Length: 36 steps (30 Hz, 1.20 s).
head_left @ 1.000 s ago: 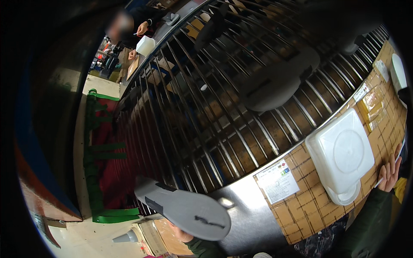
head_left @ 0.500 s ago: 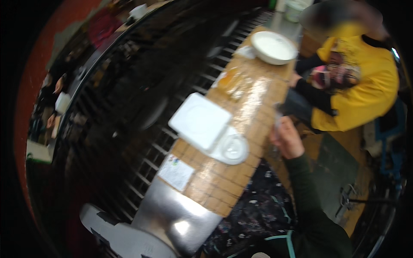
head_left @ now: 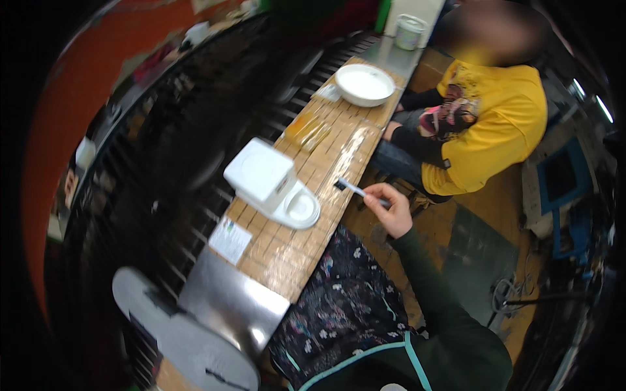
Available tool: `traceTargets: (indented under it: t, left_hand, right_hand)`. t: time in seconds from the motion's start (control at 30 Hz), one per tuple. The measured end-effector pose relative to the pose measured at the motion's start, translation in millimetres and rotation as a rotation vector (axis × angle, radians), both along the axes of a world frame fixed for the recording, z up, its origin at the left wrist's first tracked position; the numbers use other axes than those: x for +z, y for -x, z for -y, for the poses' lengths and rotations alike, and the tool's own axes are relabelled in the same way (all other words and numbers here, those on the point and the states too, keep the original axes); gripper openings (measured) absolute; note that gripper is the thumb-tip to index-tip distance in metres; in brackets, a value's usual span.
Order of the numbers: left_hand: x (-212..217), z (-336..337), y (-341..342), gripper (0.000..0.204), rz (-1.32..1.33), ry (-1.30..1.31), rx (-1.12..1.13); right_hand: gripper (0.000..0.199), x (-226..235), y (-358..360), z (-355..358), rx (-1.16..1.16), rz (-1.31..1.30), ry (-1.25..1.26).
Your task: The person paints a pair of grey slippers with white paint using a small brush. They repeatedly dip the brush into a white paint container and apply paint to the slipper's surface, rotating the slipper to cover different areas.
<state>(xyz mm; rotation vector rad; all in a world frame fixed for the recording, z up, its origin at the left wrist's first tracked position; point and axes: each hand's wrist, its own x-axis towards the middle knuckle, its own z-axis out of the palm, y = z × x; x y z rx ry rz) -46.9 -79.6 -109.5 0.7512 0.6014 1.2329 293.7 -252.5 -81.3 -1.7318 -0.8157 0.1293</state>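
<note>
My right hand (head_left: 393, 208) pinches the handle of a small toothbrush-like brush (head_left: 352, 188) between thumb and fingers. The brush's black bristle head reaches over the near edge of the table. To its left, apart from it, a white plastic fixture (head_left: 264, 171) stands on the taped brown work surface (head_left: 277, 260). It has a squarish box at one end and a rounded base (head_left: 302, 207) with a circular hollow at the other. My left hand does not show.
A white round basin (head_left: 365, 86) and a clear bag of yellowish items (head_left: 306, 132) lie farther up the table. Beside the fixture is a printed sheet (head_left: 229, 240). A dark slatted conveyor runs along the left. Someone in a yellow shirt (head_left: 492, 130) sits at the right.
The view has shifted, moving the table and fixture leftward in the picture. My right hand, blurred before, now shows the brush plainly, its head over the table edge.
</note>
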Motion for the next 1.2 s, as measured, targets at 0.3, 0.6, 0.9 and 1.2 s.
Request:
traceTargets:
  t: [0.3, 0.6, 0.9, 1.2]
  left_hand:
    - [28, 28, 36, 0.056, 0.023, 0.028, 0.089]
    - [38, 31, 35, 0.055, -0.046, 0.066, 0.107]
    - [76, 5, 14, 0.053, -0.180, -0.001, 0.015]
    - [99, -5, 2, 0.052, -0.184, -0.063, -0.094]
  right_hand:
    - [0.010, 29, 13, -28, 0.067, 0.632, 0.263]
    - [0.012, 33, 6, -56, 0.184, 0.919, 0.267]
    - [0.013, 38, 4, -62, 0.223, 1.018, 0.306]
    - [0.014, 14, -12, -52, 0.335, 0.018, 0.363]
